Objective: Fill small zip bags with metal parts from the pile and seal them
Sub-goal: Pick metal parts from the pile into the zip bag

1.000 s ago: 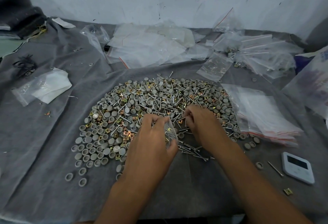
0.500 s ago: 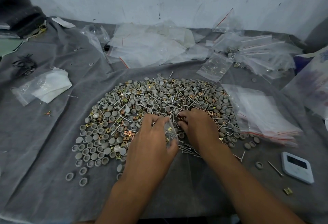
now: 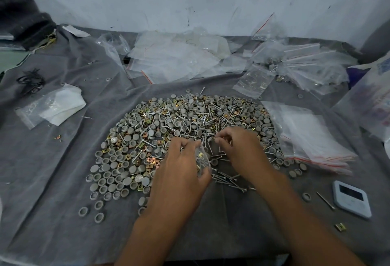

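Note:
A wide pile of metal parts (image 3: pixel 185 122) lies on the grey cloth: grey round caps, silver screws and brass square nuts. My left hand (image 3: pixel 179 168) grips a small clear zip bag (image 3: pixel 202 160) with its mouth facing right; a few screws and a brass nut show inside it. My right hand (image 3: pixel 238 147) rests on the pile just right of the bag, its fingertips curled and pinching screws near the bag's mouth. Loose screws (image 3: pixel 228 179) lie below the bag.
A stack of empty red-striped zip bags (image 3: pixel 308 139) lies right of the pile. More bags, some filled (image 3: pixel 295 65), crowd the back by the wall. A white device (image 3: pixel 351 198) sits at the right, a bagged white cloth (image 3: pixel 52 107) at the left.
My right hand has slid left across the pile toward the bag's mouth, gathering screws. My left hand has kept the bag nearly still.

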Action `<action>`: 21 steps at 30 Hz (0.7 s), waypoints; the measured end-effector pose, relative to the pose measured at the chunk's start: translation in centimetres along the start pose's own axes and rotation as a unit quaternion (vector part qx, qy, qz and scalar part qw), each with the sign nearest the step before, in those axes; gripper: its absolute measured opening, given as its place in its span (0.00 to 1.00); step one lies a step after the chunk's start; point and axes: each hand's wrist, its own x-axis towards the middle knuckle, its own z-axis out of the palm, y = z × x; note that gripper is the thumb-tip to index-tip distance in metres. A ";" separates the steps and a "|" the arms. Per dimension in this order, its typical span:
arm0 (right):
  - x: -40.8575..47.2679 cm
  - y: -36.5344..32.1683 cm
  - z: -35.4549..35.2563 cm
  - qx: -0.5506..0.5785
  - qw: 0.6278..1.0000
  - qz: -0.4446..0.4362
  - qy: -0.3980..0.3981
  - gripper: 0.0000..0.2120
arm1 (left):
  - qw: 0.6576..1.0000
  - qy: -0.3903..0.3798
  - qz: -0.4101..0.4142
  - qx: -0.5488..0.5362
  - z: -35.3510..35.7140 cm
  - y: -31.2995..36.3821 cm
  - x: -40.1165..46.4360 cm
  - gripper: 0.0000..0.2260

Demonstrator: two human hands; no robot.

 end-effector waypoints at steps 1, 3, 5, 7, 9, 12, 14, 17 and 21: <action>-0.5 -0.2 -1.0 0.046 0.998 -0.036 0.011 0.06 | 1.000 0.000 0.001 0.000 -0.1 0.0 0.0 0.22; -2.0 -1.0 -3.0 0.094 0.987 -0.129 0.032 0.06 | 1.000 0.000 0.002 0.000 -0.2 -0.1 0.0 0.22; -3.5 -2.1 -4.4 0.111 0.974 -0.195 0.024 0.06 | 1.000 0.000 0.008 0.001 -0.3 -0.2 0.0 0.23; -4.3 -2.7 -4.7 0.089 0.971 -0.221 -0.002 0.06 | 1.000 -0.005 0.011 -0.001 -0.4 -0.2 0.0 0.23; -4.3 -3.2 -4.3 0.034 0.973 -0.228 -0.029 0.06 | 1.000 -0.007 0.009 -0.004 -0.5 -0.1 0.1 0.21; -4.1 -3.4 -3.7 0.038 0.973 -0.225 -0.033 0.07 | 1.000 -0.011 0.008 -0.005 -0.5 0.2 0.1 0.18; -4.1 -3.4 -3.9 0.085 0.971 -0.222 0.002 0.09 | 1.000 -0.018 0.011 -0.004 -0.6 0.4 0.1 0.18; -4.0 -3.3 -3.8 0.115 0.965 -0.233 0.031 0.12 | 1.000 -0.029 0.009 -0.006 -0.7 0.4 0.1 0.20; -3.9 -3.3 -3.0 0.089 0.966 -0.243 -0.008 0.11 | 0.999 -0.031 0.010 -0.009 -1.0 0.6 0.1 0.16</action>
